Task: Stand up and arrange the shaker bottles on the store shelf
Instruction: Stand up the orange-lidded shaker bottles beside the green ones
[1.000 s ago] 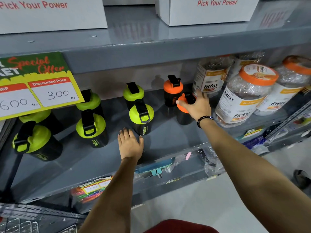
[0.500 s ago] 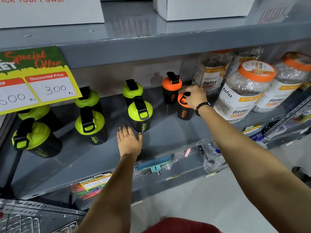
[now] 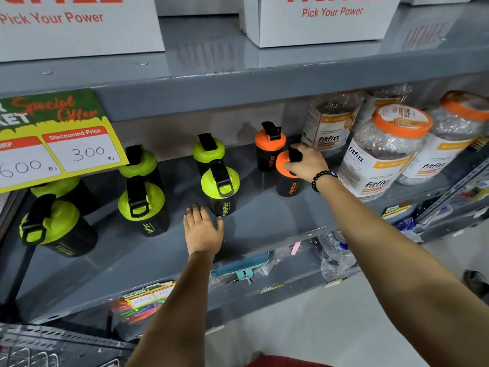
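Observation:
Several black shaker bottles stand on the grey middle shelf point(image 3: 264, 223). Green-lidded ones line up in pairs: far left point(image 3: 57, 229), middle left point(image 3: 144, 207) and centre point(image 3: 221, 188). An orange-lidded bottle point(image 3: 269, 147) stands at the back. In front of it a second orange-lidded bottle point(image 3: 288, 181) stands upright, and my right hand point(image 3: 307, 162) grips its lid from above. My left hand point(image 3: 202, 229) lies flat on the shelf, palm down, just in front of the centre green bottle, holding nothing.
Large fitfizz jars point(image 3: 386, 152) with orange lids crowd the shelf's right end, close to my right hand. A yellow price sign point(image 3: 58, 144) hangs at the left. White boxes point(image 3: 325, 19) sit on the shelf above. Packaged goods point(image 3: 143, 305) fill the shelf below.
My right hand closed over the front orange bottle's lid and set it upright, a little forward of the back one. My left hand has stayed flat on the shelf.

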Motion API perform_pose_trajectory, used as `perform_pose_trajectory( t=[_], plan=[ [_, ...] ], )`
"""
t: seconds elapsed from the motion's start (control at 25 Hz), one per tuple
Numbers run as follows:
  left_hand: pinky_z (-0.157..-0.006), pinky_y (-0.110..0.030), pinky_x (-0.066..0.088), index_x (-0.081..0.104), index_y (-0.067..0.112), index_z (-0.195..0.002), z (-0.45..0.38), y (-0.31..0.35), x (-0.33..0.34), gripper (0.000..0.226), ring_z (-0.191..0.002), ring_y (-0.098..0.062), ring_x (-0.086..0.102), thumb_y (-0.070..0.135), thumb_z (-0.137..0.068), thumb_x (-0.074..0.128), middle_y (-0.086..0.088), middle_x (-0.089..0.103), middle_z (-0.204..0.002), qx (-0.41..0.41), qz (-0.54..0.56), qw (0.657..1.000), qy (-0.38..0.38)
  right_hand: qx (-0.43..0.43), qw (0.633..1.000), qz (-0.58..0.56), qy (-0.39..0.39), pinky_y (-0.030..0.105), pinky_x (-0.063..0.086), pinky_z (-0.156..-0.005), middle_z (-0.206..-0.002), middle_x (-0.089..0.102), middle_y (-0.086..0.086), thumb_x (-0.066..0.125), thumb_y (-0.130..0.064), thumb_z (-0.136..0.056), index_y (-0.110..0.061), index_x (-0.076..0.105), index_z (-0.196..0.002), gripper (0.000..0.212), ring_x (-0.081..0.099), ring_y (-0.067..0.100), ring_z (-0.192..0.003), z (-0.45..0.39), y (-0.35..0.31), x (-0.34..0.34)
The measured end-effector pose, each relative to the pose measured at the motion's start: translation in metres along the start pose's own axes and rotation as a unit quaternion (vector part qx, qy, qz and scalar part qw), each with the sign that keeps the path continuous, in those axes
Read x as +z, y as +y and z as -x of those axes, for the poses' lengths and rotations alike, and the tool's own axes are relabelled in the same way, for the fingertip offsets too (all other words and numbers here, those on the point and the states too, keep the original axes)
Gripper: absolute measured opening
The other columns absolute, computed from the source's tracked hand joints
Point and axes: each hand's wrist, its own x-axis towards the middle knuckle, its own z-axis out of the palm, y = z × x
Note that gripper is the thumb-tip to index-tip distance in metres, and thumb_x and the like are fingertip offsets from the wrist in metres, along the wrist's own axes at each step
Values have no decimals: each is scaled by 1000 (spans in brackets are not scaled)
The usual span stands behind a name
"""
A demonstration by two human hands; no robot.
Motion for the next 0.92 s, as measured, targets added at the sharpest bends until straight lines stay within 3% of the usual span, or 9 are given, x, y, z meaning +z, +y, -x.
perform_pose_trajectory(
  t=[0.2, 0.28, 0.36, 0.44, 0.56, 0.64, 0.72, 0.84, 0.92],
  plan=[
    [-119, -43, 12, 32, -2, -137, -3, -3, 0, 59, -142, -36, 21, 32, -91, 46, -22, 31, -149, -5, 28, 1000, 1, -38, 997, -31, -61, 33, 28, -117, -156, 28, 3, 65, -14, -78, -20, 43, -141, 66, 28, 22, -143, -4, 7, -4],
    [-118, -43, 18, 38, -2, -134, -6, -5, -6, 53, -139, -36, 27, 24, -90, 50, -23, 37, -146, -23, 106, 994, 5, -41, 997, -17, -65, 33, 25, -117, -157, 26, 3, 63, -16, -80, -20, 40, -142, 67, 26, 22, -144, -4, 6, -4],
    [-111, -45, 29, 43, 0, -130, -8, 1, -21, 44, -132, -37, 36, 16, -90, 49, -24, 43, -140, -93, 235, 967, 42, -47, 997, -9, -54, 34, 26, -115, -155, 30, 6, 65, -18, -79, -18, 38, -143, 69, 29, 25, -143, -3, 4, -3],
    [-103, -44, 35, 45, 2, -129, -12, 15, -44, 40, -127, -37, 42, 15, -91, 47, -22, 47, -135, -150, 329, 923, 132, -44, 999, -10, -20, 37, 32, -112, -151, 35, 11, 69, -22, -76, -17, 34, -143, 77, 35, 29, -138, 2, 2, -1],
    [-101, -33, 34, 44, 7, -131, -17, 43, -82, 48, -129, -29, 42, 30, -89, 49, -14, 45, -139, -109, 420, 874, 219, -23, 999, -23, -2, 39, 36, -106, -150, 34, 14, 76, -26, -71, -17, 28, -145, 89, 40, 34, -134, 9, 2, 4],
    [-108, -29, 26, 40, 10, -135, -22, 57, -96, 67, -136, -26, 33, 46, -80, 54, -12, 38, -146, -34, 406, 894, 187, -14, 1000, -14, -14, 39, 38, -105, -149, 34, 15, 76, -28, -71, -20, 24, -146, 92, 42, 35, -132, 11, 5, 8],
    [-117, -40, 20, 32, 15, -140, -27, 66, -97, 85, -143, -28, 20, 55, -72, 64, -10, 28, -153, 12, 321, 941, 108, -12, 1000, -7, -16, 39, 40, -102, -145, 39, 17, 75, -28, -72, -19, 25, -146, 91, 46, 36, -128, 10, 5, 9],
    [-118, -52, 16, 22, 19, -145, -31, 67, -88, 97, -146, -33, 6, 49, -68, 74, -8, 14, -158, 17, 230, 973, 4, -7, 1000, -8, -23, 38, 39, -104, -144, 42, 18, 75, -27, -73, -16, 24, -147, 91, 45, 36, -129, 10, 4, 6],
    [-117, -51, 23, 19, 20, -145, -33, 64, -83, 98, -144, -34, 12, 38, -68, 77, -11, 17, -157, 17, 220, 975, -20, -7, 1000, 1, -25, 39, 39, -105, -145, 41, 18, 76, -28, -73, -16, 22, -148, 93, 44, 36, -131, 11, 4, 5]
  ],
)
